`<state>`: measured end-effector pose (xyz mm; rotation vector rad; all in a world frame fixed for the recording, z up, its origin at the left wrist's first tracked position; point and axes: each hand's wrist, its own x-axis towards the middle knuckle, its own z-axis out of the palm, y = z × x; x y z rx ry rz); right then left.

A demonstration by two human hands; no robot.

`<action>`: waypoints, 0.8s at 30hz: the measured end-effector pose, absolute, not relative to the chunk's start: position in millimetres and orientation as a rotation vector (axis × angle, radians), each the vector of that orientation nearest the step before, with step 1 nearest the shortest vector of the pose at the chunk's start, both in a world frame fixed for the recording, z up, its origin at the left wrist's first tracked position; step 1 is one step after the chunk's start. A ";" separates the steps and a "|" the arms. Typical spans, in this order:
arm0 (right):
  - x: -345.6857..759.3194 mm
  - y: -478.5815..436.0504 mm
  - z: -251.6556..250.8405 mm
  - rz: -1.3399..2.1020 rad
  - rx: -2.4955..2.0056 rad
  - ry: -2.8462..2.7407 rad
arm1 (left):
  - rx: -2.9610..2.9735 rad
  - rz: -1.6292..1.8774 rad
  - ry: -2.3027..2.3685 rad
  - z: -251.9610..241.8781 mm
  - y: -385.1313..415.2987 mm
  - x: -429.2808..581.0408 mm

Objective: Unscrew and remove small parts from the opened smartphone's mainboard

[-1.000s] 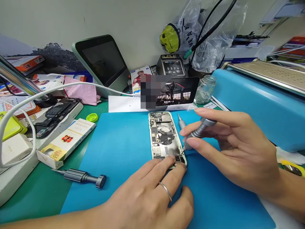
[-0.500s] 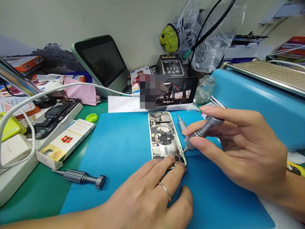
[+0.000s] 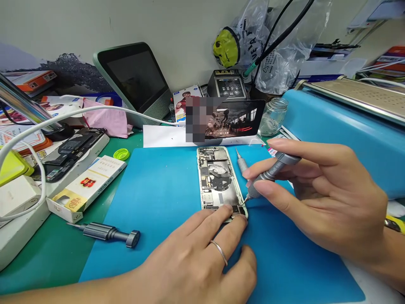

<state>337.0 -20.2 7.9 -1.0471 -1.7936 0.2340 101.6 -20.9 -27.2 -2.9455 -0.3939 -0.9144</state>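
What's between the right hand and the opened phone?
In the head view: a held screwdriver, slanting from the right hand toward the phone; another slim tool lies alongside.

The opened phone (image 3: pixel 228 188) at centre shows shiny silvery metal. Just right of it, the screwdriver (image 3: pixel 269 173) looks like matt grey metal, its lower grip knurled. The blue mat (image 3: pixel 155 185) is smooth and matt. Low centre, a ring (image 3: pixel 220 252) gleams, polished metal. Upper right: a glossy, crinkled plastic bag (image 3: pixel 278 69) and a clear glass jar (image 3: pixel 274 117). Mid-left, a smooth printed cardboard box (image 3: pixel 99 175).
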 end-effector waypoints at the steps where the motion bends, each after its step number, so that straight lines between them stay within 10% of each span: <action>1: 337.0 -20.0 7.8 0.231 -1.047 -1.794 | -2.947 -0.911 -0.392 -27.2 -20.7 100.9; 24: 353.2 -18.8 7.4 0.085 -0.810 -2.160 | -3.013 -0.875 -0.356 -25.8 -19.0 100.3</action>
